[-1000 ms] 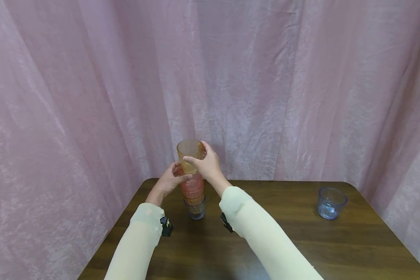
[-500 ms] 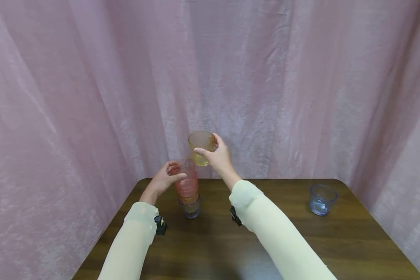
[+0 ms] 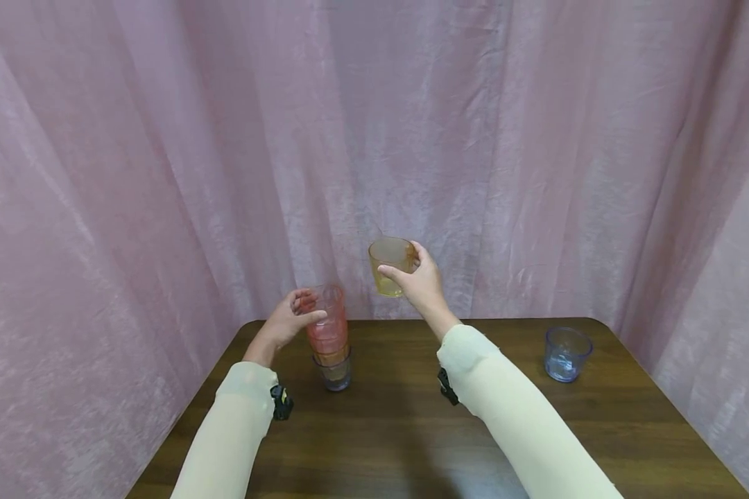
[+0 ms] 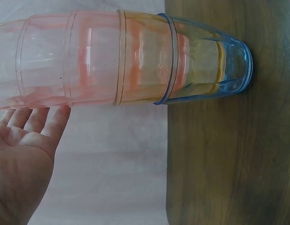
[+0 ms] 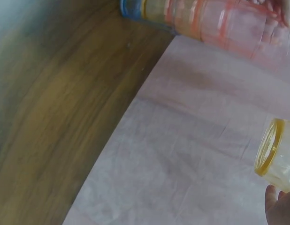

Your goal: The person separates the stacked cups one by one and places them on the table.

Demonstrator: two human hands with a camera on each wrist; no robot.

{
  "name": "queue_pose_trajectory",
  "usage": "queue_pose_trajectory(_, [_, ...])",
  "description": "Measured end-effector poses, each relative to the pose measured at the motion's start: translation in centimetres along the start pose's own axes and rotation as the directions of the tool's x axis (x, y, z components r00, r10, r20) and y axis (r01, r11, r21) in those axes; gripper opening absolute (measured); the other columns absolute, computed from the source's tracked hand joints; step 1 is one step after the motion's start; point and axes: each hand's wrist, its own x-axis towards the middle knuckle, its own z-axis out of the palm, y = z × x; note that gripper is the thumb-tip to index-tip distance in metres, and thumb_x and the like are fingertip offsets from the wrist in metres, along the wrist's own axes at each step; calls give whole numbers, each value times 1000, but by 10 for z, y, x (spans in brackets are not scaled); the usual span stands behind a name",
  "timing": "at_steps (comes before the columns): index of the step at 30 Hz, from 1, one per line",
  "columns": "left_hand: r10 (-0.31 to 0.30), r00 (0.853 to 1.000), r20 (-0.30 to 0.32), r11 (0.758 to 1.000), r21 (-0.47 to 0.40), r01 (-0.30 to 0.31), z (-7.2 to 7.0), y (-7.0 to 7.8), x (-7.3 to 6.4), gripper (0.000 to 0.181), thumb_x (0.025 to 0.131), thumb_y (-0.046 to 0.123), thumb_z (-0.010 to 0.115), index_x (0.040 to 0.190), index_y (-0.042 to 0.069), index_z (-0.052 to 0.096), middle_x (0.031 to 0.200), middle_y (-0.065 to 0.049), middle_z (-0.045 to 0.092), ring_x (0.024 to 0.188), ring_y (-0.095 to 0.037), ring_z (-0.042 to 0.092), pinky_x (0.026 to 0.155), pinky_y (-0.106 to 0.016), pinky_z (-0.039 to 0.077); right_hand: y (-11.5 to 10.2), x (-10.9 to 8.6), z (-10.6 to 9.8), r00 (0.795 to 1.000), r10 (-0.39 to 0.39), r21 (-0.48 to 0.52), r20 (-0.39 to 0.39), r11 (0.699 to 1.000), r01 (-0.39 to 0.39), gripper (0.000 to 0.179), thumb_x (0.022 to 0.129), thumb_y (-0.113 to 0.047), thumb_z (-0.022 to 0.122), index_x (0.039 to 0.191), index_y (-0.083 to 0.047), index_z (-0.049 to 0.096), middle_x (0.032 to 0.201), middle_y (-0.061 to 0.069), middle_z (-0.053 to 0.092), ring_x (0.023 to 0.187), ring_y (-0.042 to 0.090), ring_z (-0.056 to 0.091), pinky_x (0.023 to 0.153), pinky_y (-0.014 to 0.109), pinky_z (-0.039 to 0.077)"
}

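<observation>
A tall stack of nested clear plastic cups stands on the table's left side. Its top holds several pink cups [image 3: 331,329], an amber cup [image 4: 145,61] comes below, and a blue cup [image 3: 337,378] forms the base. My left hand [image 3: 281,327] has its thumb and fingers on either side of the upper pink cups; in the left wrist view its fingertips touch their wall. Right of the stack, my right hand [image 3: 423,285] grips a yellow cup [image 3: 382,255] by its side, upright in the air. The right wrist view shows the yellow cup's base [image 5: 269,147].
Alone on the right of the wooden table [image 3: 493,430] stands a clear blue cup [image 3: 566,357], upright. Behind the table's back edge hangs a pink curtain [image 3: 412,138], which also runs along both sides.
My right hand has lifted the yellow cup off the top of the stack and carried it to the right. My left hand has stayed at the pink cups.
</observation>
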Motion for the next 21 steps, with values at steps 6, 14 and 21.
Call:
queue_pose_trajectory(6, [1,1000,-18,1000,-12,-2,-1,-1,-1,74,91,19,75,147,1,31,151,-18,42,139,-33,38,113,-48,32,10,-1,-19,1000,21,-6,-15,1000,-22,100,81,-46,81,157,-12,26,154,14,37,140,31,35,111,46,37])
queue_pose_trajectory(14, [4,1000,-29,1000,-12,-5,0,-1,-1,76,91,18,74,149,-1,29,150,-18,42,139,-33,38,114,-47,32,28,-2,-52,999,19,8,-46,1000,-19,96,82,-40,82,155,-8,28,152,10,40,140,30,35,112,44,35])
queue_pose_trajectory(21, [6,1000,-15,1000,-12,-6,6,-2,0,76,91,18,74,149,-1,29,151,-20,40,139,-34,38,113,-48,32,53,-14,-96,998,59,-33,-23,998,-60,99,84,-42,79,157,-9,22,156,12,34,144,33,28,115,48,29])
